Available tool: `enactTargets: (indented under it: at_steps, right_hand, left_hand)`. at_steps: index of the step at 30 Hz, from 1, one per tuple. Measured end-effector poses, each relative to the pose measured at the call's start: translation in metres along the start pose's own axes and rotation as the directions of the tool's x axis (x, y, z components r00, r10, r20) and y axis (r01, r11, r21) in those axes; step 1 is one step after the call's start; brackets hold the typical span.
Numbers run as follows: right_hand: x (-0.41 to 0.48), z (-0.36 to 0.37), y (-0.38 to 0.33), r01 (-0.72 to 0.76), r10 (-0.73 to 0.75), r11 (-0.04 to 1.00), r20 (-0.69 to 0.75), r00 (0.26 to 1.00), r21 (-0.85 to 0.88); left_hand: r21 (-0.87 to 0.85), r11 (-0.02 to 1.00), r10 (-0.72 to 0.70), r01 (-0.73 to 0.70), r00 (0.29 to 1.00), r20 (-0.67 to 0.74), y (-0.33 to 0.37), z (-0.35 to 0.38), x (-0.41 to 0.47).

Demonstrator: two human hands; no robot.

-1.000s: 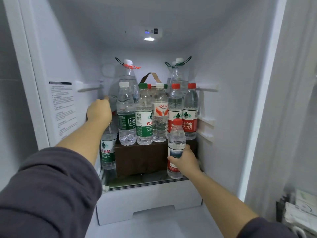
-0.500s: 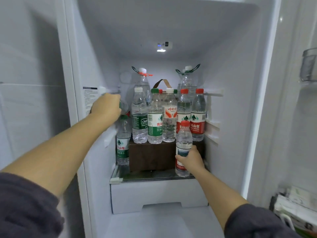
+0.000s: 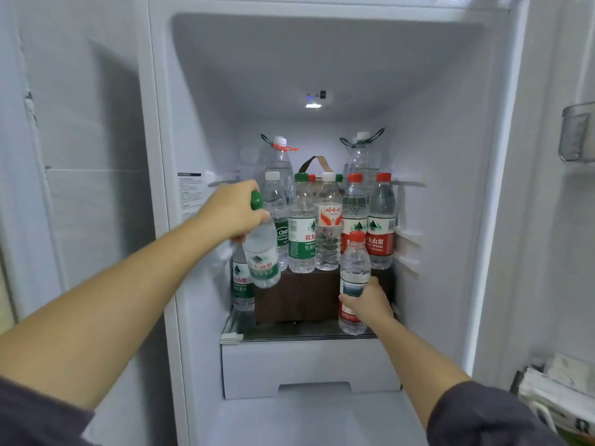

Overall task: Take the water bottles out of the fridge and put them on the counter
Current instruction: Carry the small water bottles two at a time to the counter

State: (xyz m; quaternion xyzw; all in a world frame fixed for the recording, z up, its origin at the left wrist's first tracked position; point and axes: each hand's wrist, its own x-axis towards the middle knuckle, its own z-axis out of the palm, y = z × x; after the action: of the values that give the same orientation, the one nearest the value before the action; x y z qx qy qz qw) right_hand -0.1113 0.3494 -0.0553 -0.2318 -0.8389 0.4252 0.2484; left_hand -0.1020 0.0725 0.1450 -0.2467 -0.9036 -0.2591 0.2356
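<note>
left grip [image 3: 231, 211] holds green-capped bottle [image 3: 262, 256]

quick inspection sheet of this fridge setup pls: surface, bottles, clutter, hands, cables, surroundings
surface: glass shelf carries a brown box; counter not in view
job's things: green-capped bottle tilted, held clear of the shelf; red-capped bottle upright on the shelf; row of five bottles on the box; another bottle left of the box; two large bottles behind
clutter: brown strap behind the row
hands: left hand grips the green-capped bottle's neck; right hand grips the red-capped bottle
cables: nothing seen
surroundings: door bin at right; papers lower right
</note>
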Motion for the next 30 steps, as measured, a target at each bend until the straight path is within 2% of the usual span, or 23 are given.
enactTargets:
  at_steps: [4, 9, 13, 19, 23, 26, 30]
  right_hand:
    - [0.0, 0.003, 0.003, -0.004, 0.004, 1.0, -0.009, 1.0, -0.016]
    - [0.004, 0.005, 0.005, -0.008, 0.007, 1.0, -0.02, 1.0, -0.023]
    - [0.005, 0.007, 0.007, -0.008, 0.007, 1.0, -0.026, 1.0, -0.015]
    - [0.005, 0.008, 0.009, -0.005, 0.006, 1.0, -0.022, 1.0, 0.009]
    - [0.004, 0.011, 0.01, 0.008, -0.007, 0.999, -0.033, 0.999, 0.044]
    - [0.005, 0.011, 0.011, 0.014, -0.011, 0.994, -0.03, 0.999, 0.11]
    - [0.001, 0.015, 0.016, 0.043, -0.031, 0.983, -0.069, 0.997, 0.177]
  left_hand:
    - [-0.02, 0.998, -0.053, 0.058, 0.978, 0.204, -0.007, 0.05, -0.003]
    - [-0.044, 0.993, -0.092, 0.107, 0.959, 0.268, -0.018, 0.083, 0.006]
    - [-0.039, 0.99, -0.124, 0.137, 0.961, 0.248, -0.024, 0.093, 0.019]
    - [-0.011, 0.984, -0.173, 0.176, 0.978, 0.113, -0.046, 0.122, 0.026]
    - [-0.137, 0.974, -0.18, 0.183, 0.983, 0.03, -0.049, 0.141, 0.012]
    - [-0.265, 0.937, -0.246, 0.225, 0.968, -0.046, -0.051, 0.161, -0.01]
    - [-0.401, 0.849, -0.369, 0.344, 0.929, 0.015, -0.058, 0.198, -0.037]
